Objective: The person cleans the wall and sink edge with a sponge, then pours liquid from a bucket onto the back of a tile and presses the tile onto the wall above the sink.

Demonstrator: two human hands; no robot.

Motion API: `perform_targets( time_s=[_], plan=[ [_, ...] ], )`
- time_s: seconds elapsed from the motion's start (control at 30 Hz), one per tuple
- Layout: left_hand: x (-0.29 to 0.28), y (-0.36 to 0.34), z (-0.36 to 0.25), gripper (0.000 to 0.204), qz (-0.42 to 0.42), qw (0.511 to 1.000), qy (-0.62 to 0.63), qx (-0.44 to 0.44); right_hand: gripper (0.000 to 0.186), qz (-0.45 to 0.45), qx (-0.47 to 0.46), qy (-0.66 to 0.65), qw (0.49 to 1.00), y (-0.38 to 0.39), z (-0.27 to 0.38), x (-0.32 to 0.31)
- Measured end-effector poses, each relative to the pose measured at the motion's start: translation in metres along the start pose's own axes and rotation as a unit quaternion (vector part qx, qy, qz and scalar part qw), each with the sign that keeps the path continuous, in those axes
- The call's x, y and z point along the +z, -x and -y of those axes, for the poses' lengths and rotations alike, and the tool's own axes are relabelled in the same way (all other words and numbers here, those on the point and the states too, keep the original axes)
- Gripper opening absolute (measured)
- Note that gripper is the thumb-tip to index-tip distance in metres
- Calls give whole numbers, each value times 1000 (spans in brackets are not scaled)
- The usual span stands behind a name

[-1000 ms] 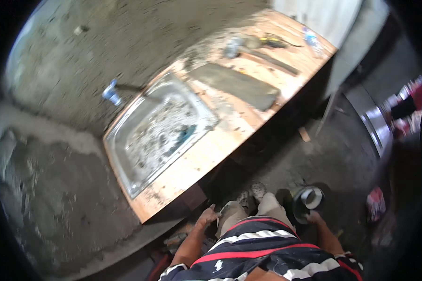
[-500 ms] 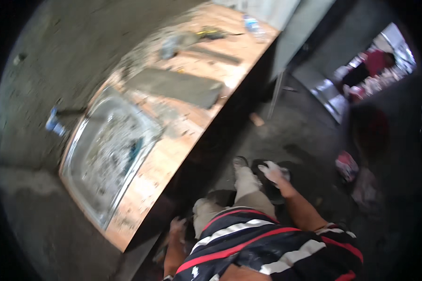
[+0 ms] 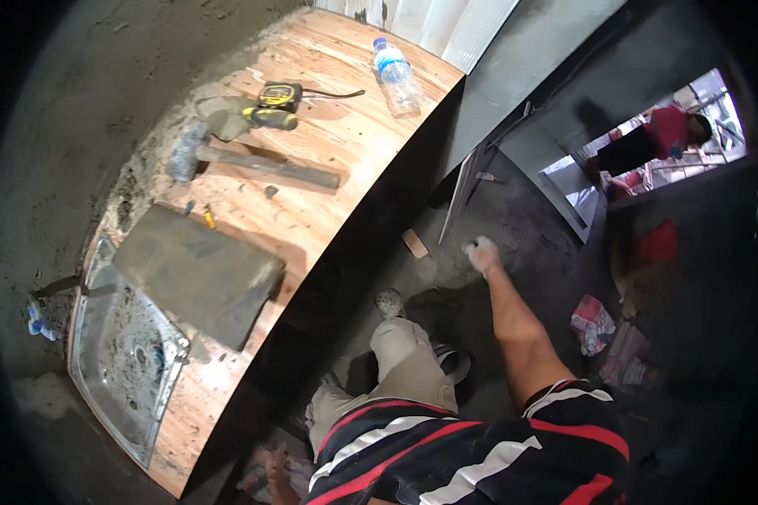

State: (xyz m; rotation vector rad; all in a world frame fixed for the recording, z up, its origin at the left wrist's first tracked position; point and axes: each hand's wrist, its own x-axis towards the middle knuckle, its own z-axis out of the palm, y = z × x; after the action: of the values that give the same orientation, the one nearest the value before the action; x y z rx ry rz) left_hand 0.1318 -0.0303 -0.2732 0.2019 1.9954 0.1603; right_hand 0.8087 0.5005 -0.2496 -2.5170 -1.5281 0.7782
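Grey debris (image 3: 128,337) is spread in the rectangular steel sink (image 3: 100,330); the contents of the round grey bucket (image 3: 463,365) are unclear. The right hand (image 3: 482,255) is extended near a tan rectangular block (image 3: 414,244) on the floor (image 3: 526,231); whether it or the left hand (image 3: 276,463) is clenched cannot be told.

This appears to be a kitchen under construction: a rectangular stainless-steel sink (image 3: 110,337) spattered with grit sits in a pale wood-grain counter (image 3: 333,130) against a rough grey plastered wall (image 3: 101,76), with a wooden-handled hammer (image 3: 270,168) and yellow-and-black tape measure (image 3: 280,95) lying nearby.
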Motion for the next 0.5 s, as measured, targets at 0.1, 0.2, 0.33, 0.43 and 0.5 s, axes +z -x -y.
perform_targets(
  time_s=[0.1, 0.2, 0.33, 0.43, 0.5],
  plan=[
    [45, 25, -13, 46, -40, 997, 19, 62, 77, -48, 41, -12, 998, -92, 25, -39],
    [90, 57, -56, 44, -42, 995, -20, 91, 88, -19, 62, -13, 998, -170, 51, -63],
    [129, 107, -195, 45, 41, 996, -36, 63, 83, -80, 27, -12, 996, -270, 27, -58],
    [140, 110, -231, 57, 34, 998, 5, 46, 77, -21, 83, -59, 995, -324, 22, -51],
    [144, 90, -172, 57, 3, 995, -59, 85, 80, -5, 52, -69, 996, -329, 52, -37]
  ],
)
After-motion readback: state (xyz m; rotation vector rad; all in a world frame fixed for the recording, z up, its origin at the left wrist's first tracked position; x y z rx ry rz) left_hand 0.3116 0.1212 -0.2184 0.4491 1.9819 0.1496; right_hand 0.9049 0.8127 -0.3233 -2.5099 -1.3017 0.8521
